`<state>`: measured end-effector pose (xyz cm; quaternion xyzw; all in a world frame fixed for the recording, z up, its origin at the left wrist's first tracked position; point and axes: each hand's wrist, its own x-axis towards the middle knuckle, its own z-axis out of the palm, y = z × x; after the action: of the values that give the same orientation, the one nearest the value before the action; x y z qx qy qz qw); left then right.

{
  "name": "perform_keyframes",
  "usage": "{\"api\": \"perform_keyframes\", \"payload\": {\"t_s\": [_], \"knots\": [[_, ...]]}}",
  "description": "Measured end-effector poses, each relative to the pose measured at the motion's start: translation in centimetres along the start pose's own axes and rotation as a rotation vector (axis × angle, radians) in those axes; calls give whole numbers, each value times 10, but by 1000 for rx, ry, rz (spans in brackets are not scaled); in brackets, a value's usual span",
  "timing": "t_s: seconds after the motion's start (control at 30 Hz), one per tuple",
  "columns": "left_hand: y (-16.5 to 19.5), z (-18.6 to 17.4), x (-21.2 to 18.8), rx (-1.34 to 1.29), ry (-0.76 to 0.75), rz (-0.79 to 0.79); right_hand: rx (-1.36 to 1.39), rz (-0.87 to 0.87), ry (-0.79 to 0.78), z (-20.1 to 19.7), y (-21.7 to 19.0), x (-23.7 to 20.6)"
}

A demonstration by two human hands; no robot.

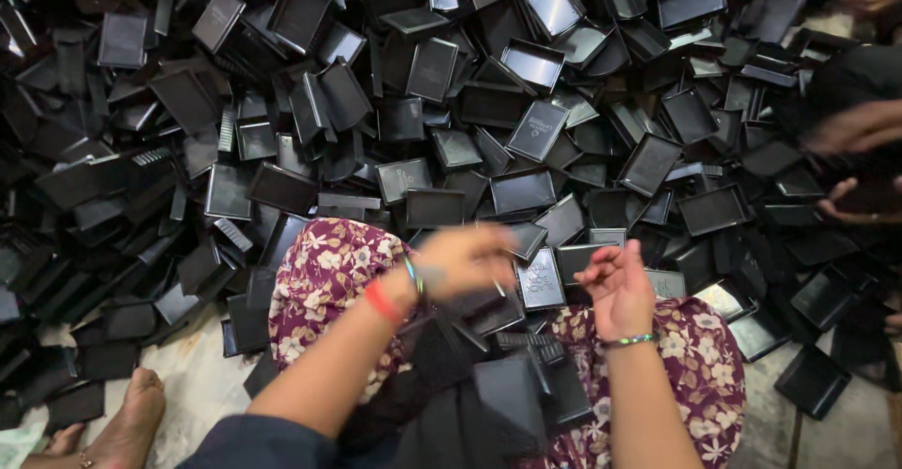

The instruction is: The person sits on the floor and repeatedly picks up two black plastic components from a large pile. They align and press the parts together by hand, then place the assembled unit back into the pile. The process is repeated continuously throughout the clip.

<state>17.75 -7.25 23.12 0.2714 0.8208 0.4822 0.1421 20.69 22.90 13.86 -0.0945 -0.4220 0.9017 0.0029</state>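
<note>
Black plastic trays [522, 190] lie heaped on the floor before your knees. Your left hand [465, 260], blurred, hovers over them; whether its fingers grip anything, you cannot tell. Your right hand [617, 289] hangs nearby, fingers loosely apart, empty.

Hands [545, 276] over black plastic trays [526, 192]

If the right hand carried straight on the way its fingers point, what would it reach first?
Probably the flat black tray lying just beyond the right hand's fingertips, at the near edge of the pile of black trays; depth is hard to judge.
</note>
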Motion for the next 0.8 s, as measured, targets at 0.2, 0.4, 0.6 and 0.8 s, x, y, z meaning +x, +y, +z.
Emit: {"api": "perform_keyframes", "payload": {"t_s": [0.2, 0.4, 0.6, 0.8], "knots": [[-55, -57, 47, 949, 279, -395, -161, 50, 29, 16, 18, 0], [-6, 19, 49, 528, 198, -7, -188, -14, -351, 56, 15, -22], [-57, -46, 120, 974, 271, 76, 375, 178, -332, 51, 14, -7], [-86, -89, 152, 1283, -165, 215, 379, 168, -264, 34, 0, 3]]}}
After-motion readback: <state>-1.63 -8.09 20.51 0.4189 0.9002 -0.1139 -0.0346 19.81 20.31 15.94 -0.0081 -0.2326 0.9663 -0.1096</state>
